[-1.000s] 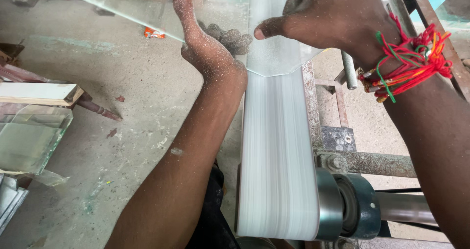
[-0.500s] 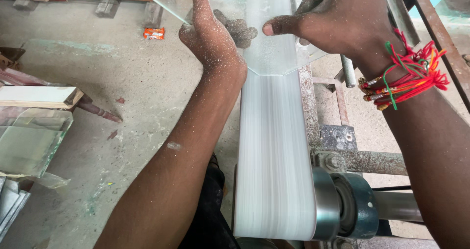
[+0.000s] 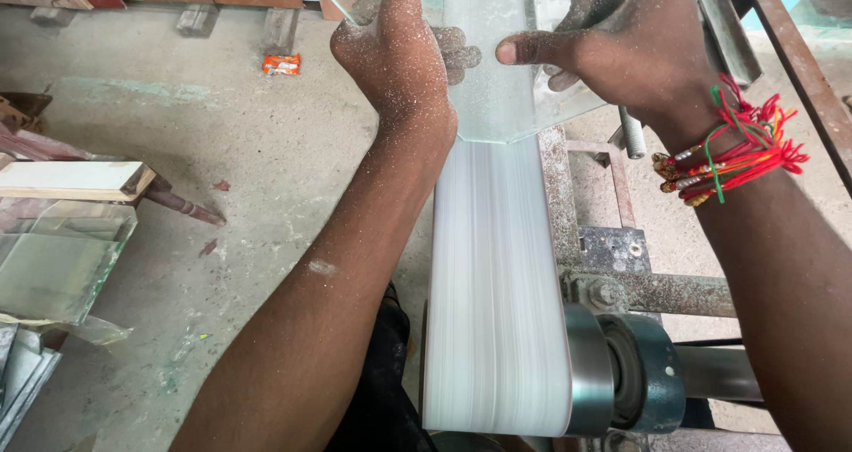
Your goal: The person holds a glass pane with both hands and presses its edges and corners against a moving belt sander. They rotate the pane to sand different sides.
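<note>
Left hand and right hand fingers closed around a glass pane, its edge on the white sanding belt.

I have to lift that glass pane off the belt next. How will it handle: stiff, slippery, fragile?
Probably stiff: the glass pane keeps flat between the left hand and right hand. Likely slippery, since pale dust coats both hands and the surface is smooth. Likely fragile and sharp at its cut corners, so it may chip if knocked on the belt or metal frame.

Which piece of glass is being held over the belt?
The glass pane at the top, gripped by both hands. The other glass pieces lie stacked on the floor at the left, untouched.
</note>
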